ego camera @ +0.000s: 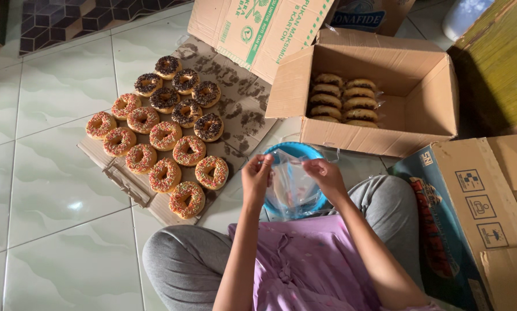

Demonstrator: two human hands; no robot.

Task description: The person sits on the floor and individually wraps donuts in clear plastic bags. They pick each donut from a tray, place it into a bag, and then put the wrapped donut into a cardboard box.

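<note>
Both hands, left hand [257, 176] and right hand [326, 174], are pinching the top edge of a clear plastic bag [290, 187], hanging mouth-up over a blue round bowl [293, 151]; sprinkled doughnuts [166, 138] are lying left on flattened cardboard [235, 115].

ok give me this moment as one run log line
left hand: pinching clear plastic bag | right hand: pinching bag | below: blue bowl | nearby: donuts on cardboard sheet

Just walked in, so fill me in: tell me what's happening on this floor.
A person sits cross-legged on the tiled floor, left hand and right hand pulling open a clear plastic bag over a blue bowl. Sprinkled and chocolate-topped doughnuts lie in rows on flattened cardboard. An open cardboard box already holds bagged doughnuts.
</note>
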